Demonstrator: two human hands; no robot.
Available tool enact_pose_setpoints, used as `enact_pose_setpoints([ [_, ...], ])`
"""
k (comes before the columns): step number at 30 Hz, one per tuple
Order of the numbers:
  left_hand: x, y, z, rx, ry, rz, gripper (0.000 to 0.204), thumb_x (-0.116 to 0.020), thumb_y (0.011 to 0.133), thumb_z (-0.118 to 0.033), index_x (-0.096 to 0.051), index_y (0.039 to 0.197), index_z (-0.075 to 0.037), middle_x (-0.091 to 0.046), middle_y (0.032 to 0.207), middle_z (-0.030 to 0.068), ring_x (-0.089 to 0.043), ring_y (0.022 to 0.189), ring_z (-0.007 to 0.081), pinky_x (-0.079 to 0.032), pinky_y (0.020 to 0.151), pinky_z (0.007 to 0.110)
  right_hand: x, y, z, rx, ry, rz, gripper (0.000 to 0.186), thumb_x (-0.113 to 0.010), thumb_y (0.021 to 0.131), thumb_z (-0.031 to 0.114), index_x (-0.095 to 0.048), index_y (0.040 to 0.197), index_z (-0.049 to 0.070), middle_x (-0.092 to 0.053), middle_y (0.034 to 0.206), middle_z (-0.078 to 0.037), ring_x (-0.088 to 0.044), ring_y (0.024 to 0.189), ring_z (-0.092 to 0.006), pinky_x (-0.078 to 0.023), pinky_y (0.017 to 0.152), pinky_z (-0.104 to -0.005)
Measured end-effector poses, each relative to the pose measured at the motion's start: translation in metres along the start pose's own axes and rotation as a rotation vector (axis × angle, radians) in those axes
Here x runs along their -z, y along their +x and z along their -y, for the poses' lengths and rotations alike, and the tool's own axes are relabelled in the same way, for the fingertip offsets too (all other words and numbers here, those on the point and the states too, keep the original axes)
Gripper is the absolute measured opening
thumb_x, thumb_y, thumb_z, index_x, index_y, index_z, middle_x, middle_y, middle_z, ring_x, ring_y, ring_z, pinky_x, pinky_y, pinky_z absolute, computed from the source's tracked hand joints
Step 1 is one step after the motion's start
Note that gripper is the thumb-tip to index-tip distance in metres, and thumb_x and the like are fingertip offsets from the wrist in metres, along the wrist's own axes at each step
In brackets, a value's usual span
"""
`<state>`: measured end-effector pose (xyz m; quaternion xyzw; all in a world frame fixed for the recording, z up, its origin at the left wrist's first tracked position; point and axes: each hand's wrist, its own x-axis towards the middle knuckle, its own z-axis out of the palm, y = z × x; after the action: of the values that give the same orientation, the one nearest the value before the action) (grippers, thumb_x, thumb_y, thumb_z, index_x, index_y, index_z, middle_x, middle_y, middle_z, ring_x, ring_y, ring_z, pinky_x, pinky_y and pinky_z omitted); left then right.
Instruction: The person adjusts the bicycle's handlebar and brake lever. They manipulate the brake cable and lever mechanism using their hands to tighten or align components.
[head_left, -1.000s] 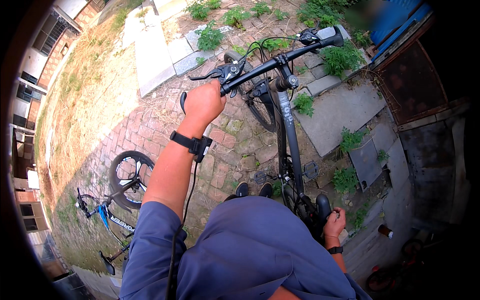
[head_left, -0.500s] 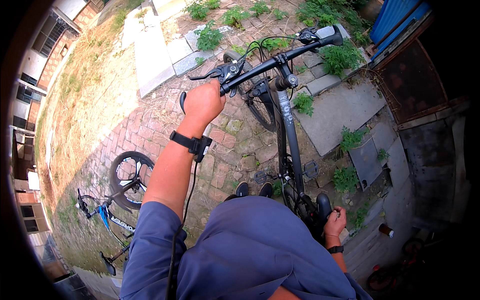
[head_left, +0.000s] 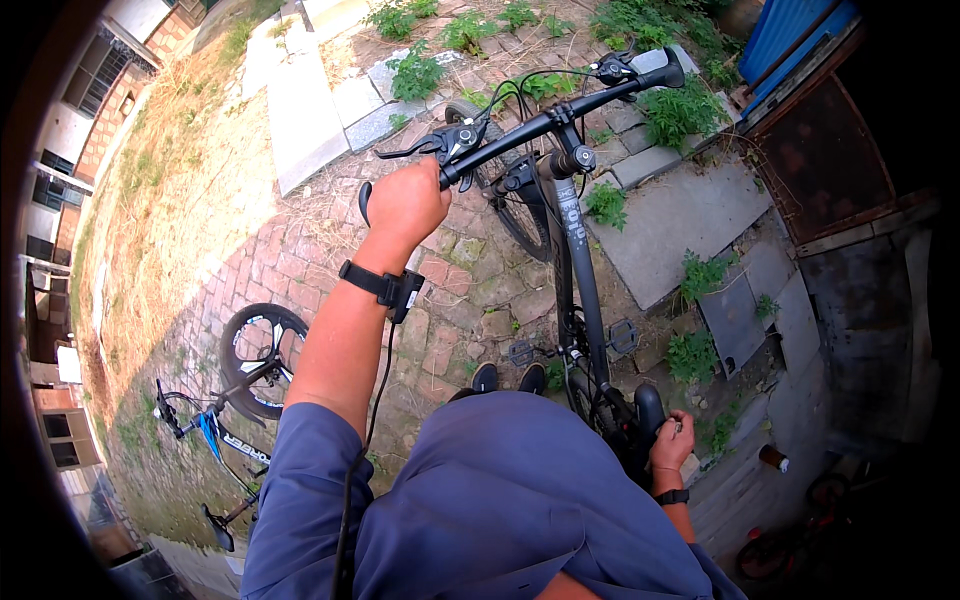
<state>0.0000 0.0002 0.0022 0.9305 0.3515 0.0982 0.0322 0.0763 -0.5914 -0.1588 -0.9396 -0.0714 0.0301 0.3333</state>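
A dark grey bicycle (head_left: 583, 260) stands upright on the paving in front of me, its front wheel (head_left: 520, 215) pointing away. My left hand (head_left: 405, 207) is wrapped round the left grip of its black handlebar (head_left: 510, 140), just behind the brake lever (head_left: 405, 150). Beside the black saddle (head_left: 649, 408), at its right side, is my right hand (head_left: 672, 442) with the fingers curled closed. Something small and dark shows at those fingers, too small to name. Whether this hand touches the saddle I cannot tell.
At the left a blue and black bicycle (head_left: 212, 430) stands on the bricks. Stone slabs (head_left: 690, 225) and green weeds (head_left: 690, 355) line the right side. A brown cylinder (head_left: 773, 458) lies at the lower right, near a dim red bicycle (head_left: 770, 550). My shoes (head_left: 508, 378) are left of the pedals.
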Motion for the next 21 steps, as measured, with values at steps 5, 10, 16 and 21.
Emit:
enact_pose_setpoints([
  [5, 0.0001, 0.0005, -0.0003, 0.000, -0.002, -0.003, 0.021, -0.068, 0.084, -0.025, -0.064, 0.091, -0.006, -0.071, 0.080, 0.0203, -0.070, 0.074, 0.0407, -0.056, 0.068, 0.052, -0.0008, -0.0006, -0.0033, -0.009, -0.005, -0.007, 0.019, -0.057, 0.089, 0.011, -0.067, 0.102, 0.002, -0.070, 0.097, -0.018, -0.067, 0.091, -0.0375, -0.053, 0.085, -0.0439],
  [10, 0.0007, 0.0006, -0.0016, 0.011, -0.001, 0.001, 0.021, -0.068, 0.084, -0.025, -0.064, 0.090, -0.006, -0.071, 0.080, 0.0205, -0.070, 0.074, 0.0408, -0.056, 0.068, 0.052, -0.0014, -0.0007, -0.0035, -0.009, -0.008, -0.008, 0.018, -0.057, 0.089, 0.010, -0.067, 0.102, 0.003, -0.070, 0.097, -0.018, -0.068, 0.091, -0.0372, -0.053, 0.085, -0.0439],
  [16, -0.0003, 0.0004, 0.0001, 0.010, -0.001, -0.009, 0.021, -0.068, 0.084, -0.026, -0.064, 0.089, -0.006, -0.071, 0.080, 0.0201, -0.070, 0.073, 0.0406, -0.056, 0.068, 0.052, -0.0010, -0.0002, -0.0009, -0.016, -0.011, -0.001, 0.018, -0.058, 0.089, 0.009, -0.067, 0.102, 0.002, -0.070, 0.096, -0.018, -0.068, 0.091, -0.0373, -0.053, 0.085, -0.0441],
  [21, 0.0000, 0.0011, -0.0013, 0.002, 0.012, -0.009, 0.021, -0.068, 0.084, -0.025, -0.064, 0.090, -0.006, -0.071, 0.080, 0.0195, -0.070, 0.074, 0.0401, -0.056, 0.068, 0.052, 0.0000, -0.0011, 0.0027, 0.004, -0.001, -0.018, 0.018, -0.058, 0.089, 0.009, -0.067, 0.102, 0.002, -0.070, 0.096, -0.018, -0.068, 0.090, -0.0373, -0.053, 0.084, -0.0445],
])
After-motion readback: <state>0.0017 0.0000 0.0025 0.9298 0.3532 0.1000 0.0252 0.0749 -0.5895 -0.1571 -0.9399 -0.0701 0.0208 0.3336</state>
